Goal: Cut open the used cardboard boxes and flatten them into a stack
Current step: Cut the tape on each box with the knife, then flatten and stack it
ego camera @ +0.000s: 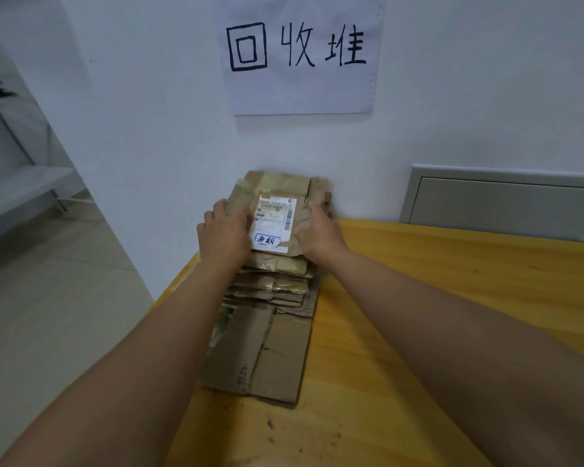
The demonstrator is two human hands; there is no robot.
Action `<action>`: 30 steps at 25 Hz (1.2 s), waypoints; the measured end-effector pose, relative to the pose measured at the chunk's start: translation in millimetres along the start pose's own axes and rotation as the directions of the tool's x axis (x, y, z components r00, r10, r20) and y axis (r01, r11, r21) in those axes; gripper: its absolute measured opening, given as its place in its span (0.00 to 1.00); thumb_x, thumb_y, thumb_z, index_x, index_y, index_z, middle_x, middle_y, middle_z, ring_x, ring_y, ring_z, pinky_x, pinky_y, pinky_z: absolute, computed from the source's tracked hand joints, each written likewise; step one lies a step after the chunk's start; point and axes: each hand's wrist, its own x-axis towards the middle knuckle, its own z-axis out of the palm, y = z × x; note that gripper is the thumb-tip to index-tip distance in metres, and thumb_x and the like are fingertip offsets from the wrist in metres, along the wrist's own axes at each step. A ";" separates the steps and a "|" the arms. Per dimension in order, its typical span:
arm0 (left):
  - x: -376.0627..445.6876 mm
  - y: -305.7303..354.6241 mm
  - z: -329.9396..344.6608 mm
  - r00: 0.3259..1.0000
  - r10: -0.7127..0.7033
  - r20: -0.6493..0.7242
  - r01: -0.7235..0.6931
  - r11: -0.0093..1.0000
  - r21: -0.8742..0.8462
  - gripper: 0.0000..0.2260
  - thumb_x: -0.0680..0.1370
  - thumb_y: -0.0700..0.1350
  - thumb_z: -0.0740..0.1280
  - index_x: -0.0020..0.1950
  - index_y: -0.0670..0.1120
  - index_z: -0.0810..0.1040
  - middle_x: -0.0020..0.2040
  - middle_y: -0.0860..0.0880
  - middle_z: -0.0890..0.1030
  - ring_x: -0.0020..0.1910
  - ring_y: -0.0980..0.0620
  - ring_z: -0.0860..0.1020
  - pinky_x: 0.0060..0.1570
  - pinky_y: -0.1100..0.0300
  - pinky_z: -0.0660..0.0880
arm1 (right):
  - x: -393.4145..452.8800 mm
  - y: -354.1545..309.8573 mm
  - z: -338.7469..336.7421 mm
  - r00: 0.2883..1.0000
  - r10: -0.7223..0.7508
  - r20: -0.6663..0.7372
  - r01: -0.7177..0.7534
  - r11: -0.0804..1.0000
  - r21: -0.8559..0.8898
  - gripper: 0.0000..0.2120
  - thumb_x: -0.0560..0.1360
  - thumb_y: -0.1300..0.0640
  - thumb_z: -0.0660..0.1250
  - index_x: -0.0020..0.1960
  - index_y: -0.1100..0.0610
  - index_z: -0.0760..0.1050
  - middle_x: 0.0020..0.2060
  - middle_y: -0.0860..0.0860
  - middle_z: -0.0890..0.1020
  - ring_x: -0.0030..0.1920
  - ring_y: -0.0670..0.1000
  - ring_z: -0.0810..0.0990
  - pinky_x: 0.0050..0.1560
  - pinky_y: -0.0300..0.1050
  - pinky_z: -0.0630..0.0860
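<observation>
Item: stack of flattened boxes, lying on the yellow wooden table, its far end touching the white wall under a paper sign with handwritten characters. All places below were taken from the stack.

Top piece: a flattened box bearing a white shipping label, set on the far half of the stack. Lower pieces were longer and ran out toward the near end.

Left hand: on the top piece's left edge, fingers curled over it, gripping. Right hand: on its right edge, fingers curled round the cardboard likewise. Both held the piece from the sides, pressed down onto the stack.

Step in hand, by judgement: seating and squaring a flattened box on the pile; cutting of this one appeared done. Next move would call for pressing flat, lining the edges up with those beneath, then letting go without dragging the piece askew.

Edges and room: the stack ran close along the table's left edge, with bare floor beyond it, so a leftward nudge risked spilling pieces. Right of the stack lay broad open tabletop. Beyond, against the wall, a grey metal panel. Far left, a pale shelf frame, well apart
</observation>
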 end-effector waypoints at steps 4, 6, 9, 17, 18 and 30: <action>-3.1 -5.3 24.2 0.998 -0.028 0.055 0.027 1.000 0.005 0.14 0.81 0.53 0.54 0.64 0.57 0.71 0.79 0.43 0.53 0.77 0.40 0.48 0.72 0.40 0.43 | 3.8 19.1 11.9 0.987 -0.125 -0.105 0.067 0.897 -0.437 0.24 0.80 0.47 0.59 0.75 0.45 0.60 0.71 0.58 0.59 0.71 0.60 0.56 0.69 0.56 0.58; -6.2 -8.8 27.9 0.997 0.007 0.073 -0.008 1.000 0.019 0.17 0.81 0.54 0.51 0.67 0.56 0.69 0.80 0.47 0.51 0.78 0.42 0.43 0.72 0.40 0.39 | 9.8 19.3 15.2 0.957 -0.289 0.023 0.261 0.821 -0.508 0.26 0.82 0.48 0.56 0.78 0.46 0.54 0.78 0.56 0.49 0.78 0.58 0.42 0.75 0.59 0.46; -8.7 -6.5 25.1 0.991 0.072 0.112 -0.077 0.996 0.041 0.23 0.82 0.54 0.49 0.75 0.50 0.62 0.80 0.48 0.51 0.78 0.43 0.42 0.73 0.43 0.37 | 16.4 22.8 23.7 0.926 -0.258 0.275 0.365 0.799 -0.478 0.27 0.83 0.44 0.44 0.80 0.47 0.44 0.80 0.51 0.41 0.78 0.52 0.35 0.75 0.57 0.35; -27.2 1.0 36.9 0.963 0.155 0.223 -0.148 0.988 -0.044 0.22 0.82 0.59 0.46 0.76 0.62 0.58 0.80 0.47 0.50 0.78 0.44 0.45 0.75 0.47 0.42 | 26.0 39.4 31.4 0.940 -0.196 0.279 0.309 0.836 -0.453 0.27 0.81 0.39 0.42 0.79 0.41 0.47 0.80 0.44 0.44 0.78 0.48 0.38 0.73 0.64 0.36; -27.1 0.2 38.0 0.961 0.152 0.229 -0.147 0.988 -0.039 0.21 0.82 0.60 0.46 0.76 0.64 0.58 0.80 0.47 0.50 0.78 0.44 0.45 0.75 0.46 0.42 | 26.1 40.4 33.3 0.941 -0.188 0.281 0.301 0.846 -0.440 0.27 0.81 0.39 0.42 0.79 0.40 0.46 0.80 0.43 0.43 0.78 0.47 0.37 0.73 0.64 0.36; -43.8 31.0 18.8 0.960 0.036 0.279 -0.059 0.995 0.075 0.23 0.83 0.57 0.42 0.79 0.58 0.49 0.80 0.43 0.44 0.78 0.44 0.38 0.74 0.43 0.36 | -32.2 55.3 -25.8 0.946 -0.289 0.148 0.324 0.866 -0.381 0.27 0.82 0.45 0.52 0.79 0.47 0.51 0.80 0.49 0.50 0.79 0.53 0.45 0.75 0.59 0.46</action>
